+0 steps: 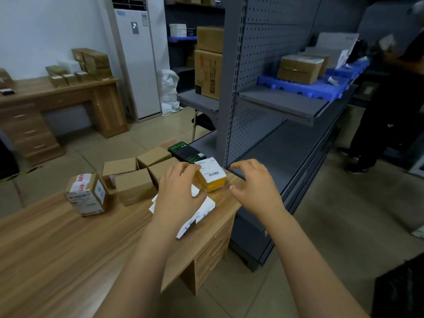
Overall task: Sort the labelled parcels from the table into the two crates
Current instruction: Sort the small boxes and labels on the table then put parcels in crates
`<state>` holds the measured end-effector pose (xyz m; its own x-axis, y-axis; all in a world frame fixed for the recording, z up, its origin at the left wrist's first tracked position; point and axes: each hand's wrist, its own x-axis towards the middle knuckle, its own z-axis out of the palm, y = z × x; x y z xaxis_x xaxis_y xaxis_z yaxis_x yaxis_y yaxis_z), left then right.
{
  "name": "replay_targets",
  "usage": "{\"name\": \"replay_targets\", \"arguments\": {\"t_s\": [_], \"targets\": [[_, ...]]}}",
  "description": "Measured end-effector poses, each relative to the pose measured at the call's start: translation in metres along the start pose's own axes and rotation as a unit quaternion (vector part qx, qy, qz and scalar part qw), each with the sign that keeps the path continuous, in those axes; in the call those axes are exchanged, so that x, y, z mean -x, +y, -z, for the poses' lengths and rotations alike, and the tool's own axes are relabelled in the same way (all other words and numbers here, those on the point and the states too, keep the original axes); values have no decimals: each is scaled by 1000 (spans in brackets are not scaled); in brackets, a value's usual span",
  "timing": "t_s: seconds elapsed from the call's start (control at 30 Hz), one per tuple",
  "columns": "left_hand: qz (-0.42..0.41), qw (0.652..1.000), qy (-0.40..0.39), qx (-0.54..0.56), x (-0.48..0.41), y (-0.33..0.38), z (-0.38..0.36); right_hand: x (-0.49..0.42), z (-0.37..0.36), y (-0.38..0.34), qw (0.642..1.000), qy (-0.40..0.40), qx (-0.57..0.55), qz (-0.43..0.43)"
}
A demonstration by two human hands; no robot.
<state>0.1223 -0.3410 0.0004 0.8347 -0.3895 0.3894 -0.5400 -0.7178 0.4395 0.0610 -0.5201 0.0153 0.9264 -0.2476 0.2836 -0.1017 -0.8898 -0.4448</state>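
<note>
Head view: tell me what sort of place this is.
Probably a parcel stockroom or small warehouse: grey pegboard shelving carries taped cartons on a blue plastic pallet, and labelled parcels crowd the wooden table.

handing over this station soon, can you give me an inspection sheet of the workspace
surface: wooden table, drawers under its right end
job's things: yellow labelled parcel at the far right corner; taped parcel on the left; plain cardboard boxes and a black box at the far edge; crates not clearly seen
clutter: white papers under the left hand
grippers: left hand at the yellow parcel's left edge, grip unclear; right hand open, apart from it
cables: nothing seen
surroundings: grey shelving holding boxes on a blue pallet; another person at right
</note>
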Motion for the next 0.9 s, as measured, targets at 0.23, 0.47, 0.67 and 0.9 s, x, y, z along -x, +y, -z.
{"name": "replay_targets", "arguments": {"t_s": [0.23,0.47,0.67,0.9], "targets": [[35,999,-27,-15,-61,-27,-52,-74,-38,40,999,-38,-13,-1],[130,987,-87,-38,-126,-56,-123,-176,-88,87,992,-126,-22,23],[209,963,-164,-54,-167,-75,-170,-231,-134,124,971,-240,-11,8],[254,928,-273,-11,-181,-96,-215,-257,-174,152,939,-337,-71,-8]]}}
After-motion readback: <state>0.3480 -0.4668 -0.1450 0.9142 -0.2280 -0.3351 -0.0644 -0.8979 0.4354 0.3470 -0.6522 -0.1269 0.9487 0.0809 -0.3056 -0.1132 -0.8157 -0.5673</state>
